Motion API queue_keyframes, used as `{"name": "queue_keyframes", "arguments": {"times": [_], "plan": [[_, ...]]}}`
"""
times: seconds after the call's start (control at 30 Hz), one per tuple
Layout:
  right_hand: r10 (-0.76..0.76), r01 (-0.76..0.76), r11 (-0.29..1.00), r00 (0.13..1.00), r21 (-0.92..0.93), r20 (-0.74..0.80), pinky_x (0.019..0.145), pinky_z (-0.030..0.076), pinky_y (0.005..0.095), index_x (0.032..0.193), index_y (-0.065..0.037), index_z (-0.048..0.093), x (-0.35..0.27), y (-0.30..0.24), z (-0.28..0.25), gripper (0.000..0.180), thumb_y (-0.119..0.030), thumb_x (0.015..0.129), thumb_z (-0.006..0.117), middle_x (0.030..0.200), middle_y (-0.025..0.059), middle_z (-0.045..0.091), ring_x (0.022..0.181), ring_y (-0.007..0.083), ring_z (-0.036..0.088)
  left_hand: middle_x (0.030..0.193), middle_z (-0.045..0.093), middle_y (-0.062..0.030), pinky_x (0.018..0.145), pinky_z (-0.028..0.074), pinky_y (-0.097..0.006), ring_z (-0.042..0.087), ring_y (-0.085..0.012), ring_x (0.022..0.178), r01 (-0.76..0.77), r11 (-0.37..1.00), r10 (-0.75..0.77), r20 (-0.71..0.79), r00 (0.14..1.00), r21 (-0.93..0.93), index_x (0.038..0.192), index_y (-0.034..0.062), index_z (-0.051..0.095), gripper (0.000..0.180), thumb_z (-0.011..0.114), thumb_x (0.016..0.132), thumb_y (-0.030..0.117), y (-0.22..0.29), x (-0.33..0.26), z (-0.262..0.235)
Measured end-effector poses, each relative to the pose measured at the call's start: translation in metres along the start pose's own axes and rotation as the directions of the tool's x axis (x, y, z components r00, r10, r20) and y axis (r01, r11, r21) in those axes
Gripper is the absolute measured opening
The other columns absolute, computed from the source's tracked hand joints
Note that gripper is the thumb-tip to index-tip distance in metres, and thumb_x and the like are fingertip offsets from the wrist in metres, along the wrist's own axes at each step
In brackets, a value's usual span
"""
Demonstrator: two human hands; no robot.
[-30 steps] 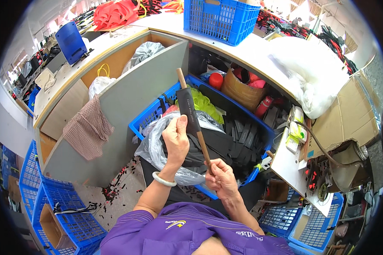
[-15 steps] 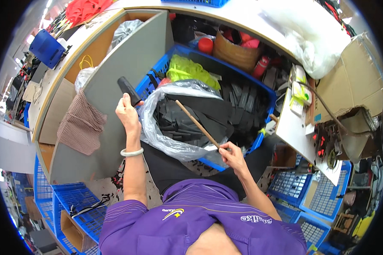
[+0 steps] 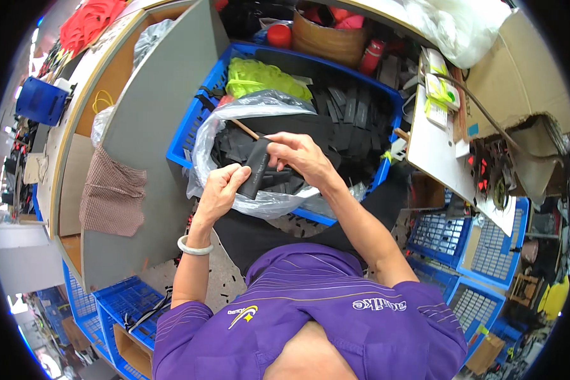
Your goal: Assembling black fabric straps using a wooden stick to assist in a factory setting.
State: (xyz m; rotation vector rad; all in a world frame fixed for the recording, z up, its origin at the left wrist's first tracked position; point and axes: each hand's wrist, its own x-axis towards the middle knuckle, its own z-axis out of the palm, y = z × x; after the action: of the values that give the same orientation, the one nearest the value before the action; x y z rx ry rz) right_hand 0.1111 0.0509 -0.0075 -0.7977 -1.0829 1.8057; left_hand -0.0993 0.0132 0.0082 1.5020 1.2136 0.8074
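Observation:
My left hand (image 3: 218, 190) pinches the lower side of a short black fabric sleeve (image 3: 254, 171) with small faint print on it. At the sleeve's upper end is my right hand (image 3: 301, 158), fingers bent and closed. A thin wooden stick (image 3: 244, 128) runs from the upper left down to the sleeve's top, toward my right fingers; its near end is hidden there. Both hands are over a clear plastic bag (image 3: 202, 152) holding many flat black pieces (image 3: 291, 180). The bag sits in a blue plastic crate (image 3: 178, 142) in front of my lap.
More black strips (image 3: 354, 107) and a lime-green bundle (image 3: 266, 79) fill the crate. A grey panel (image 3: 152, 133) with a checked cloth (image 3: 114, 190) stands at left. At right are a white board (image 3: 430, 152) and a cardboard box (image 3: 525, 76). Blue crates (image 3: 440, 237) stand lower right.
My hands have come together over the bag. The black sleeve has moved right and down from the grey panel, and the wooden stick's lower end has come up to it. The view has shifted slightly.

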Motion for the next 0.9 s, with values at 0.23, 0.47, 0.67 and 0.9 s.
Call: {"name": "queue_keyframes", "arguments": {"times": [0.23,0.47,0.67,0.9], "plan": [[-0.027,0.02,0.999,0.983,-0.039,-0.181,0.052,0.039,0.0187,0.082,-0.004,0.056,-0.014,0.022,-0.013,0.019,-0.016,0.079,0.07,0.069,-0.0002,0.057,0.056,0.005,0.049,0.066,0.056,0.0,0.062,0.045,-0.021,0.055,-0.0085,0.061,0.152,0.902,-0.143,0.053,0.988,-0.403,0.08,0.0024,0.057,0.021,0.059,0.089,0.022,-0.003,0.002,0.012],[0.092,-0.012,0.972,0.938,0.234,-0.334,0.047,0.042,0.0199,0.085,-0.005,0.053,-0.022,0.093,0.017,0.02,-0.018,0.083,0.067,0.067,0.0021,0.057,0.053,0.0066,0.051,0.105,0.061,-0.0135,0.081,0.05,-0.034,0.059,-0.02,0.094,-0.027,0.568,-0.283,-0.226,0.932,-0.823,0.109,0.0008,0.056,0.028,0.064,0.085,0.014,-0.047,0.005,0.066],[0.136,-0.162,0.986,0.925,-0.044,-0.355,0.045,0.039,0.0196,0.07,-0.005,0.057,0.0,0.074,0.004,0.027,-0.027,0.082,0.068,0.06,0.0022,0.058,0.049,0.0058,0.05,0.083,0.066,-0.0095,0.063,0.053,-0.031,0.063,-0.0174,0.07,-0.025,0.62,-0.473,-0.398,0.786,-0.784,0.086,-0.0008,0.064,0.025,0.069,0.082,0.023,-0.06,0.034,0.067],[-0.583,-0.08,0.468,0.721,-0.88,-0.376,0.058,0.046,0.0334,0.077,-0.006,0.06,0.027,0.099,-0.058,0.018,-0.018,0.072,0.072,0.07,0.0046,0.055,0.066,0.0205,0.057,0.086,0.066,-0.0119,0.067,0.052,-0.03,0.064,-0.0178,0.073,0.097,0.602,-0.469,-0.253,0.846,-0.793,0.091,-0.0055,0.065,0.029,0.068,0.083,0.022,-0.085,0.077,0.055]]}}
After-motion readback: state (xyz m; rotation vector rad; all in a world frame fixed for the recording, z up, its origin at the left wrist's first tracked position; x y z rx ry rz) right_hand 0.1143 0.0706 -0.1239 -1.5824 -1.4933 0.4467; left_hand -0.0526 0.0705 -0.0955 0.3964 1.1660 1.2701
